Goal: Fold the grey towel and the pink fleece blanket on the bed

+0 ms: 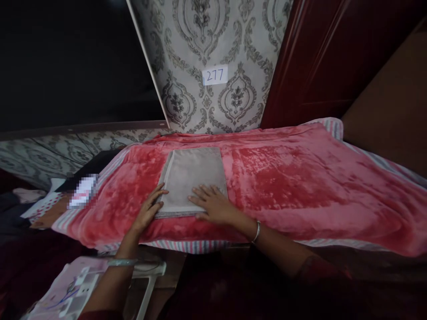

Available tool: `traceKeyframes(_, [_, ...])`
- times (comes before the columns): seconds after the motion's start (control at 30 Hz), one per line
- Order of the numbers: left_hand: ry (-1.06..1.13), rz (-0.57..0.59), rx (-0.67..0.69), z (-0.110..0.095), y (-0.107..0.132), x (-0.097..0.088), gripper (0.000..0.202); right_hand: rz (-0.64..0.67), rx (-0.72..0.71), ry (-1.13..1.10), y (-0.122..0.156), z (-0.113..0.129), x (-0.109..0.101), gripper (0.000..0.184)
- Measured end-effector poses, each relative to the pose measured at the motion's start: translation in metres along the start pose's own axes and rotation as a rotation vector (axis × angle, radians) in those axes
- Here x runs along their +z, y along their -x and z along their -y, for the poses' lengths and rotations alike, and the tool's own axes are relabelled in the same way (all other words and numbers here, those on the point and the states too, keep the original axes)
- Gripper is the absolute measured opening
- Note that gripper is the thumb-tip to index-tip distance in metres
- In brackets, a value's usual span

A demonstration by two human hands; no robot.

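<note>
A folded grey cloth (193,171) lies flat on a red plush blanket (300,186) spread over a table. My left hand (150,209) rests at the cloth's near left corner, fingers stretched out and touching its edge. My right hand (213,204) lies flat on the cloth's near edge with fingers spread; a silver bangle (256,232) is on that wrist. Neither hand holds anything.
A patterned wall with a paper label "277" (215,74) stands behind the table, a dark red door (327,58) to its right. A striped sheet (187,246) shows under the blanket. A white stand with printed fabric (73,289) sits at the lower left, clutter (43,200) at the far left.
</note>
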State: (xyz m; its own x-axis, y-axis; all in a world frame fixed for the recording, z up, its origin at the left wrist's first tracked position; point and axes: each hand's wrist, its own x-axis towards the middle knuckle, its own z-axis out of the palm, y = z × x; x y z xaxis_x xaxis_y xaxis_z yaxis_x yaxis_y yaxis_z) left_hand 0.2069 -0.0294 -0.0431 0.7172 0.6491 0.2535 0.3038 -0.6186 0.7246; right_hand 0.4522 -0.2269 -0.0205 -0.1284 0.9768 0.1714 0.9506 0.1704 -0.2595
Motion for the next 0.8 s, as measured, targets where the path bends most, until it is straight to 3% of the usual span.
traceKeyframes(0.13, [-0.045,0.036,-0.009,0.006,-0.003,-0.009,0.047,-0.022,0.003,-0.011,0.013,0.002,0.02,0.068])
traceKeyframes(0.23, [-0.139,-0.002,0.035,0.002,-0.02,-0.018,0.042,-0.002,0.012,-0.073,0.01,0.008,0.009,0.062])
traceKeyframes(0.3, [-0.218,-0.034,0.111,-0.011,-0.043,-0.017,0.046,-0.013,0.02,-0.102,0.002,0.008,-0.005,0.054])
traceKeyframes(0.37, [-0.255,0.036,0.202,-0.033,-0.074,-0.004,0.055,-0.051,0.009,-0.095,-0.009,0.006,-0.012,0.054])
traceKeyframes(0.43, [-0.264,0.195,0.275,-0.055,-0.108,0.017,0.061,-0.046,-0.031,-0.074,-0.017,0.003,-0.01,0.06])
traceKeyframes(0.53, [-0.403,0.361,0.275,-0.075,-0.151,0.053,0.064,0.031,-0.078,-0.088,-0.019,0.001,0.003,0.065])
traceKeyframes(0.67, [-0.635,0.421,0.216,-0.062,-0.179,0.076,0.063,0.031,-0.073,-0.149,-0.013,0.0,0.011,0.063])
traceKeyframes(0.8, [-0.666,0.409,0.272,-0.04,-0.185,0.071,0.064,0.029,-0.074,-0.205,-0.011,0.001,0.007,0.062])
